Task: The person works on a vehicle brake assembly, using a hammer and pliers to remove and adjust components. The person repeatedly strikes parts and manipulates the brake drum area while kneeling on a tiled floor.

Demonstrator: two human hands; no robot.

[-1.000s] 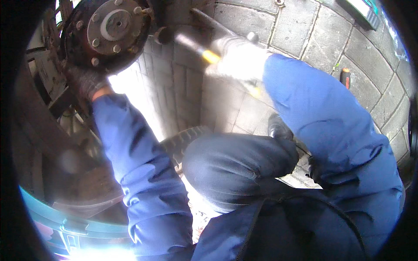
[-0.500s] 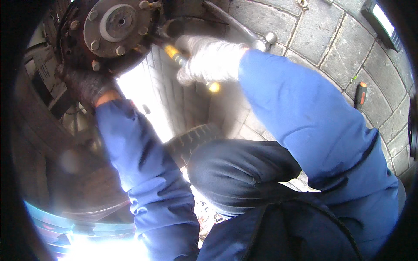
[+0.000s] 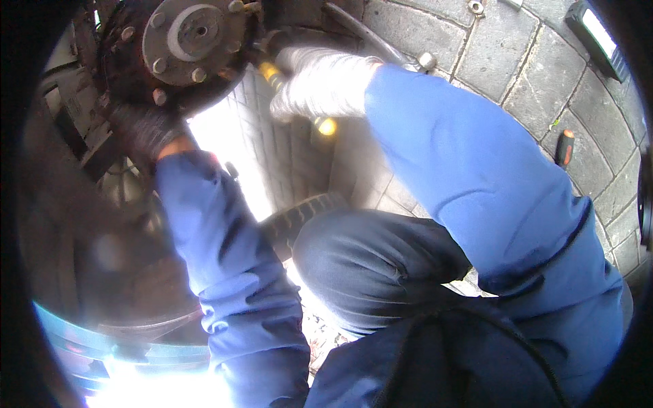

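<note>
A wheel hub [image 3: 153,46] with several studs around its round face fills the upper left, its surroundings dark and rusty. Below its rim my left hand [image 3: 143,128], in a dark glove, reaches into shadow by the hub's underside; its fingers are too dark to make out. On the hub's right side, my right hand [image 3: 323,83] wears a whitish knitted glove and is closed round a yellow-handled tool [image 3: 271,73]. One end of the handle points up toward the hub, and the other pokes out below the palm. The tool's working end is lost in shadow.
A long metal bar-like tool [image 3: 364,30] lies on the paving behind my right hand. Farther right are a nut [image 3: 475,7], a black-and-orange screwdriver [image 3: 564,148] and a dark case with a bright panel [image 3: 598,34]. A tyre [image 3: 299,216] stands beside my knee.
The hub appears slightly lower and farther right in the picture. My right hand, with the yellow-handled tool, has shifted slightly up and left; my left hand stays under the hub.
</note>
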